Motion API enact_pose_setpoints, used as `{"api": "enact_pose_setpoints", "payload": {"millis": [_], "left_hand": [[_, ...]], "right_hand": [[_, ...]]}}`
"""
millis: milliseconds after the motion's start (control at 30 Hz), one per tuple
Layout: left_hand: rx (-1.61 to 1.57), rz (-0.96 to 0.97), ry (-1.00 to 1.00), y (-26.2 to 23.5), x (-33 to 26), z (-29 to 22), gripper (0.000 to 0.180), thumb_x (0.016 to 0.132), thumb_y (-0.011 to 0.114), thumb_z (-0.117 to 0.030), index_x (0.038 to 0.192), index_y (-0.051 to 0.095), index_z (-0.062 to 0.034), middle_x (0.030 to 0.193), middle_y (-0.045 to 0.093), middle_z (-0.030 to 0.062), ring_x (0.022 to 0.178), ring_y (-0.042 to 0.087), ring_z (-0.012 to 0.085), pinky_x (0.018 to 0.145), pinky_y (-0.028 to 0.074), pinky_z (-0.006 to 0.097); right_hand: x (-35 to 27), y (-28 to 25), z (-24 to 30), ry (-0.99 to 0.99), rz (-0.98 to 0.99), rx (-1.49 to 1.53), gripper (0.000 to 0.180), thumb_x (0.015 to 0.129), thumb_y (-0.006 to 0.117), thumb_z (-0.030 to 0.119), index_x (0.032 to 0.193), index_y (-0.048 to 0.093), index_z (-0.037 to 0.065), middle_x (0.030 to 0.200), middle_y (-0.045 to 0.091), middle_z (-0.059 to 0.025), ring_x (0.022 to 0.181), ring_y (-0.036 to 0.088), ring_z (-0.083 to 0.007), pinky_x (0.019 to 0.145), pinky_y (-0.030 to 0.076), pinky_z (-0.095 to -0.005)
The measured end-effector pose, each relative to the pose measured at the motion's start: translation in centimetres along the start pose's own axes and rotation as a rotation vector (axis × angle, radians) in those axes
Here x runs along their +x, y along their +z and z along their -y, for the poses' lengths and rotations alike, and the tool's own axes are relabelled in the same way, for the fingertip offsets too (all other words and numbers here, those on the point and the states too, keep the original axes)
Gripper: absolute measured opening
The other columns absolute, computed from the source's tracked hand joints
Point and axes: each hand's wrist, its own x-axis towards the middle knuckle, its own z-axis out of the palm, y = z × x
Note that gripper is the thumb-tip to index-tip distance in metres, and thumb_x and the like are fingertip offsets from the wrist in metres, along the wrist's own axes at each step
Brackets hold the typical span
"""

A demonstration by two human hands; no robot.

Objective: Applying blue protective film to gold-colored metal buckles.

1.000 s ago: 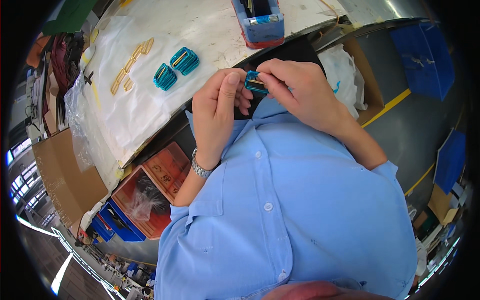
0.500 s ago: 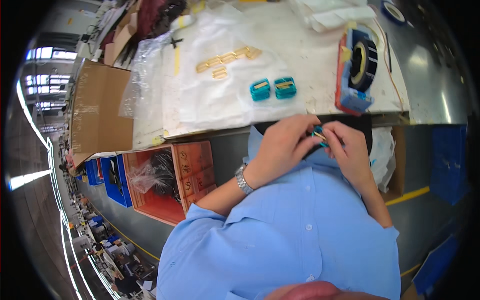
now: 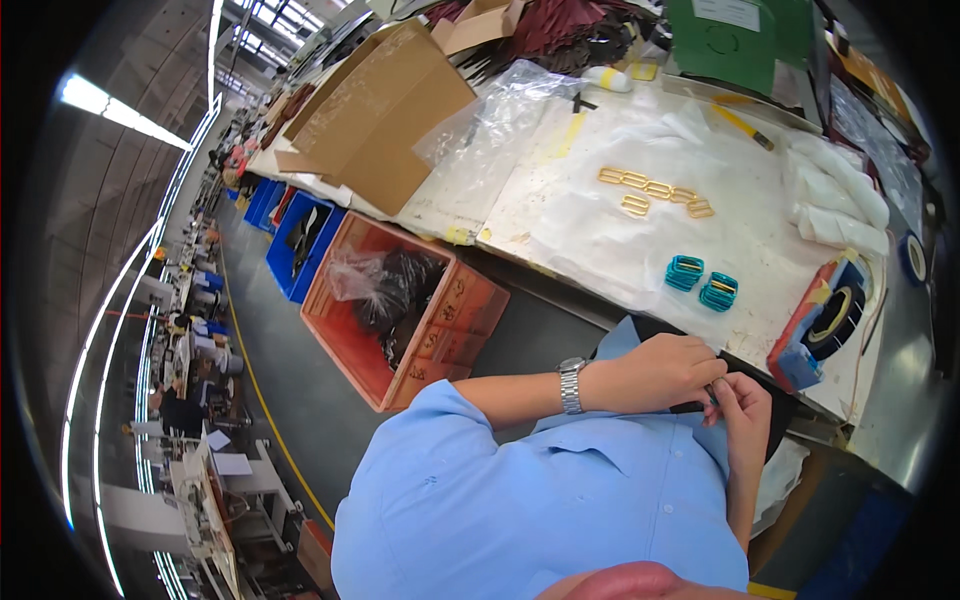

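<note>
In front of my shirt, at the table edge, my left hand (image 3: 665,370) and my right hand (image 3: 743,402) are closed together, fingertips meeting. They pinch a small teal piece with a gold bar, now almost hidden by the fingers; only a dark sliver shows. Two teal bundles with gold bars, the left bundle (image 3: 684,272) and the right bundle (image 3: 718,291), sit side by side on the table just beyond my hands. Farther off, several gold slider buckles (image 3: 655,188) lie in a row on white plastic sheeting (image 3: 590,235), with a few set just below it.
A tape dispenser (image 3: 822,322) stands at the table's right edge. An open cardboard box (image 3: 385,115) and clear plastic (image 3: 500,110) occupy the left. Below stands an orange crate (image 3: 440,345) holding black bags, with blue bins (image 3: 300,245) beyond. A yellow cutter (image 3: 742,126) lies far back.
The view has swung left and tilted, so the table appears shifted right. Both hands stay together; the teal piece, visible between the fingers earlier, is now mostly covered.
</note>
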Motion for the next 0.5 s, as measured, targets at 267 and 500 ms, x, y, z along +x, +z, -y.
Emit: {"api": "enact_pose_setpoints", "payload": {"millis": [267, 500], "left_hand": [[0.054, -0.038, -0.013, 0.3, -0.8, 0.9, 0.038, 0.088, 0.082, -0.029, 0.112, 0.066, -0.0045, 0.091, 0.067, 0.0093, 0.089, 0.07, 0.03, 0.075, 0.057, 0.043], [0.161, -0.326, -0.337, -7.4, 0.5, 6.9, 0.032, 0.086, 0.09, -0.013, 0.113, 0.078, -0.0006, 0.107, 0.081, 0.0112, 0.091, 0.075, 0.0247, 0.083, 0.061, 0.036]], "right_hand": [[0.2, 0.0, -0.1, 0.067, 0.001, 0.032, 0.028, 0.113, 0.064, 0.021, 0.123, 0.07, -0.005, 0.078, 0.068, -0.0041, 0.063, 0.06, -0.0073, 0.059, 0.049, -0.0228], [1.2, 0.7, 0.1, 0.088, 0.105, 0.124, 0.023, 0.111, 0.065, 0.015, 0.126, 0.072, -0.001, 0.091, 0.073, -0.006, 0.073, 0.064, -0.0076, 0.068, 0.053, -0.0232]]}}
